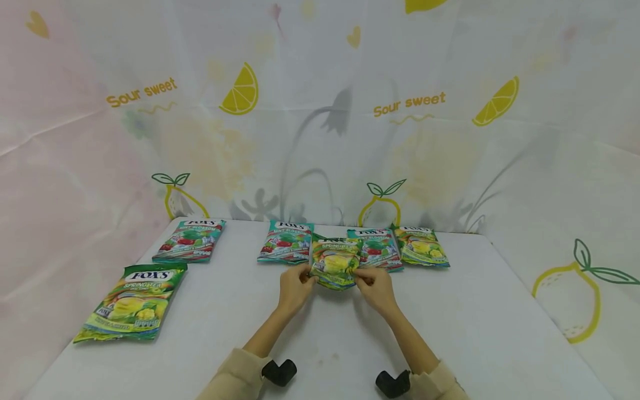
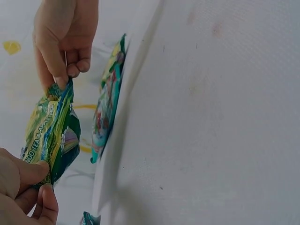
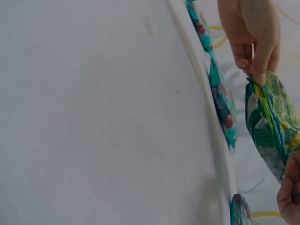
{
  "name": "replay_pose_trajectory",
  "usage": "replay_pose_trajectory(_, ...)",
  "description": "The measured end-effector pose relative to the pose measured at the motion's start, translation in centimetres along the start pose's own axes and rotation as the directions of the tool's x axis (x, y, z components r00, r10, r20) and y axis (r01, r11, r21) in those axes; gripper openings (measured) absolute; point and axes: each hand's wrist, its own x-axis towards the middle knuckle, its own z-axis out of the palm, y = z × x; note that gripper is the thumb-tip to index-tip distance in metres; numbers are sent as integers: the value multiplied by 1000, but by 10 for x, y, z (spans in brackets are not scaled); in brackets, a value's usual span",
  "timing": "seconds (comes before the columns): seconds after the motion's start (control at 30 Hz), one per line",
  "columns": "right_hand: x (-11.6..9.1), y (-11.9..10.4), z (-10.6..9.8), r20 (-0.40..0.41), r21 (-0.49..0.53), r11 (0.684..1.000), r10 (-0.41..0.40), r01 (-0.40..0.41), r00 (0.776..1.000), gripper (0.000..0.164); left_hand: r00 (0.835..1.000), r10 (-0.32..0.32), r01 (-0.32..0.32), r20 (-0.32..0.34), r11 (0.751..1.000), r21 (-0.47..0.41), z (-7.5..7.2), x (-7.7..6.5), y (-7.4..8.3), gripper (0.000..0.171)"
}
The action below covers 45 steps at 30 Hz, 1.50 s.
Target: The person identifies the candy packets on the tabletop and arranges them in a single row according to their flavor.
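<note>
A yellow-green Fox's Spring Tea candy bag (image 1: 334,264) is held up above the table, its front facing me. My left hand (image 1: 296,288) pinches its lower left edge between thumb and fingers. At the opposite lower edge, my right hand (image 1: 376,290) pinches it the same way. From the left wrist view, the candy bag (image 2: 54,133) appears from below, stretched between my left hand (image 2: 23,190) and right hand (image 2: 68,42). The right wrist view also shows both hands on the bag's two sides. Its contents are hidden.
Teal Mint Blossom bags lie at the back left (image 1: 190,240), the back middle (image 1: 286,243) and behind the held bag (image 1: 377,250). Spring Tea bags lie at the back right (image 1: 421,246) and front left (image 1: 135,303). A lemon-printed cloth (image 1: 320,139) hangs behind the white table (image 1: 225,311).
</note>
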Motion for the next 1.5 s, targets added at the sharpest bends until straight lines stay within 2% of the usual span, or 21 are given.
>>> replay_pose_trajectory(0.43,-15,-10,-3,0,23,1000,-9,9,1000,17,1000,-23,23,17,999,-29,-9,-15,8,8)
replay_pose_trajectory(0.67,-20,-18,-5,9,56,998,3,-3,1000,18,1000,5,-5,-7,999,-43,-15,-23,13,7)
replay_pose_trajectory(0.93,-27,-23,-5,-3,18,999,-36,36,999,15,1000,27,-27,-8,998,-51,-19,-29,16,7)
replay_pose_trajectory(1.13,-34,-27,-3,-13,52,998,-40,40,999,15,998,63,-63,-10,996,-61,-25,-36,15,7)
replay_pose_trajectory(1.5,-43,-40,4,-23,114,990,-81,83,996,17,998,55,-56,-24,997,-54,-41,-46,19,9)
